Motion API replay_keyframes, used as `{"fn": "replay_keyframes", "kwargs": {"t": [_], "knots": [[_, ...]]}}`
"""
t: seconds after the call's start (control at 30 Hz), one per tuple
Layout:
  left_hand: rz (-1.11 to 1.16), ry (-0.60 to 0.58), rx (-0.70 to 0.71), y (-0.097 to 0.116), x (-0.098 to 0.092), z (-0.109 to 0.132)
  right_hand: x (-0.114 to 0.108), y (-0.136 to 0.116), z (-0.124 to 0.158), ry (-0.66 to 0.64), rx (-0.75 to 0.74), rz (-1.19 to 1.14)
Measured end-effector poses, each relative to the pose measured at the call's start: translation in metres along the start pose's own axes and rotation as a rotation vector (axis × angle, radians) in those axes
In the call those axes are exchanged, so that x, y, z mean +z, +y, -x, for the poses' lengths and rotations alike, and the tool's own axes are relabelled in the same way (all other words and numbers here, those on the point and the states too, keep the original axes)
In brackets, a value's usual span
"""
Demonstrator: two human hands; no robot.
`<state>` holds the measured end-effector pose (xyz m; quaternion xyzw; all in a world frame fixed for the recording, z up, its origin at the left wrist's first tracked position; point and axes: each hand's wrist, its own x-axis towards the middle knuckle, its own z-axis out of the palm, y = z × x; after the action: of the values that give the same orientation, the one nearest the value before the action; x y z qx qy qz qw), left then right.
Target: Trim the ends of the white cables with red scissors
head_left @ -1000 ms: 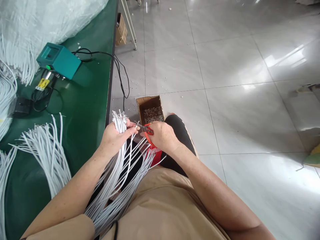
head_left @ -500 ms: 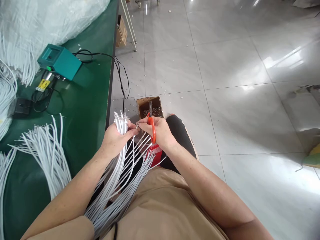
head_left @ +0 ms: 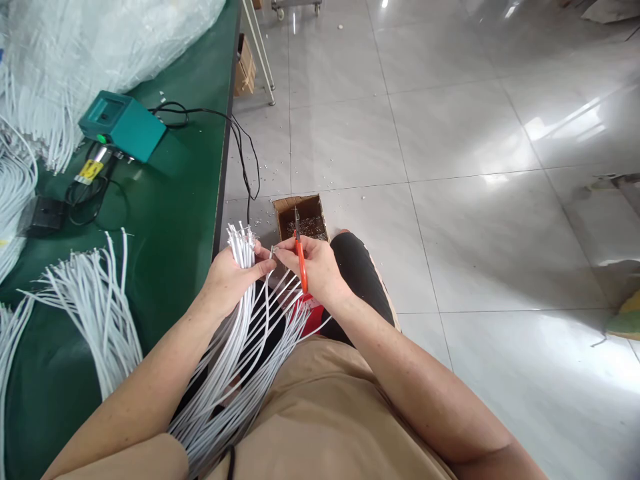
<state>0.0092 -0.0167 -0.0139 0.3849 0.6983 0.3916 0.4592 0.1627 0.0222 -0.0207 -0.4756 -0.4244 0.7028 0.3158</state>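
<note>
My left hand [head_left: 227, 279] is wrapped round a bundle of white cables [head_left: 243, 300], whose cut ends stick up above the fingers. Between its thumb and forefinger one single cable [head_left: 269, 275] stands out from the bundle. My right hand [head_left: 319, 268] holds red-handled scissors [head_left: 301, 257], blades pointing away from me over a cardboard box. Its thumb and forefinger pinch together at the tip of the single cable, close to my left fingertips. The rest of the cables trail down across my lap; their lower ends are hidden.
The open cardboard box [head_left: 300, 200] on the floor contains small scraps. More scraps dot the tiles [head_left: 345, 147] around it. On the green table [head_left: 185, 200] lie a teal device [head_left: 124, 127] with black cords, another cable bundle [head_left: 100, 313] and a large plastic bag [head_left: 125, 40].
The scissors in my right hand have turned slightly, so their handles show narrower. My right fingertips have shifted a little at the cable's tip. My left hand stays around the bundle.
</note>
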Motion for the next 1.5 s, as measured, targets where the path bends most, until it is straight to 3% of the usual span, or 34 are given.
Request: {"fn": "replay_keyframes", "kwargs": {"t": [0.17,0.3,0.37,0.53,0.67,0.87,0.97,1.07,1.17,1.27,1.37,1.5], "knots": [[0.159,-0.111,-0.061,0.007,-0.001,0.005,-0.001,0.016,-0.009,0.074,0.038,-0.005],[0.069,-0.177,-0.097,0.009,-0.007,0.004,-0.008,0.019,-0.01,0.252,-0.182,0.08],[0.0,-0.153,-0.088,0.008,-0.009,0.002,-0.009,0.015,-0.007,0.264,-0.274,0.092],[0.013,-0.107,-0.068,0.004,-0.01,-0.002,0.002,0.005,0.002,0.136,-0.373,0.25],[0.047,-0.116,-0.034,0.005,-0.006,-0.001,0.007,0.008,0.001,0.123,-0.302,0.347],[0.069,-0.088,-0.048,0.011,-0.001,0.003,-0.003,0.003,-0.001,-0.081,0.01,-0.075],[0.017,-0.048,-0.021,0.01,0.0,0.004,-0.003,0.001,0.0,-0.171,0.037,-0.221],[-0.012,-0.038,-0.001,0.008,0.0,0.003,-0.001,0.005,-0.001,-0.169,-0.014,-0.217],[-0.023,-0.021,-0.003,0.007,-0.001,0.002,-0.005,0.011,-0.003,-0.066,-0.108,0.038],[-0.056,0.014,0.0,0.007,-0.001,0.002,-0.014,0.016,-0.004,0.052,-0.217,0.555],[-0.112,0.032,0.024,0.007,0.0,0.003,-0.019,0.017,-0.005,0.022,-0.284,0.919],[-0.203,0.075,0.069,0.005,-0.001,0.003,-0.018,0.012,-0.001,-0.057,-0.276,1.105]]}}
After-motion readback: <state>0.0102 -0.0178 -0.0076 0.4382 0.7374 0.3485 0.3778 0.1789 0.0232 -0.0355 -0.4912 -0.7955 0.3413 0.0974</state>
